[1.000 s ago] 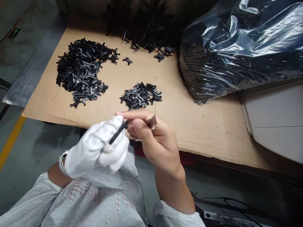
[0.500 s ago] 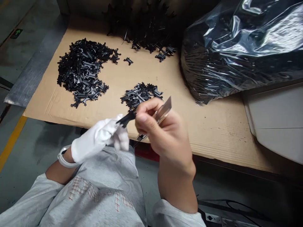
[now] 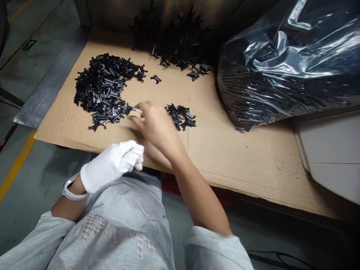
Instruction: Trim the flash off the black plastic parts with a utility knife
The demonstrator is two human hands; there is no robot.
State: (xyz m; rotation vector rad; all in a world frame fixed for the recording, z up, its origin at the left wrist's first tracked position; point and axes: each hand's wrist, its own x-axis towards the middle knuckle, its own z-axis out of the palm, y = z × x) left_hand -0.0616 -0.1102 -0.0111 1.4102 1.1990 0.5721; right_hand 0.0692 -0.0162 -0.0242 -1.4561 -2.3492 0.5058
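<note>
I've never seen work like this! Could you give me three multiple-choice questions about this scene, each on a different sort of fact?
1. Where is the bare right hand?
A) On the yellow floor line
B) Over the cardboard sheet, between a large heap and a small heap of black plastic parts
C) Behind the person's back

2. What colour is the glove on the left hand?
A) White
B) Black
C) Yellow

3. What state is the glossy plastic bag in?
A) Flat and empty
B) Torn into strips
C) Bulging, with dark contents

Answers:
1. B, since the hand sits over the cardboard with a heap on each side.
2. A, since the fabric glove shows plainly white.
3. C, since the bag swells high and looks dark beneath its shine.
</note>
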